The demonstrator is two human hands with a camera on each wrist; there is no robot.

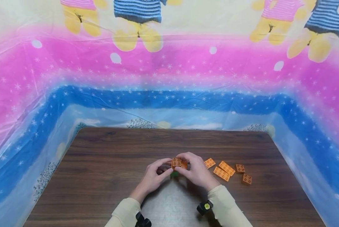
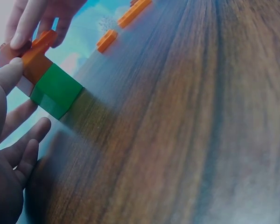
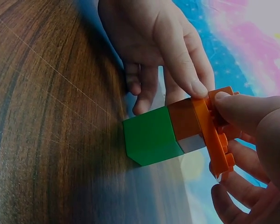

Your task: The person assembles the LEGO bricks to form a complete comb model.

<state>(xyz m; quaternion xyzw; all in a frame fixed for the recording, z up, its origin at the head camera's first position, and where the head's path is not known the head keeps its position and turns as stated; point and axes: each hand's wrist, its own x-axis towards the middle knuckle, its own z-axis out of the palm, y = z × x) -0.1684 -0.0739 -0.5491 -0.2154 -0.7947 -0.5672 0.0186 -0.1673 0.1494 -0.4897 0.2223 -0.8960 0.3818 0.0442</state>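
A small stack of toy building bricks stands on the table between both hands. At its bottom is a green block (image 3: 151, 137), with a darker orange brick (image 3: 183, 120) above it, one side of which looks pale. A thin orange studded brick (image 3: 209, 133) lies across that and overhangs. Topmost sits a brownish-orange four-stud brick (image 1: 176, 161). My right hand (image 1: 197, 170) pinches this top brick, its thumb on the near side. My left hand (image 1: 154, 175) holds the stack at the thin brick's level between thumb and forefinger, the other fingers loose beside the green block.
Right of the hands lie several loose bricks: longer thin orange ones (image 1: 222, 173) and two small brownish-orange ones (image 1: 240, 168). The brown wood-grain table (image 1: 107, 151) is ringed by a patterned cloth (image 1: 163, 99) at the back and sides.
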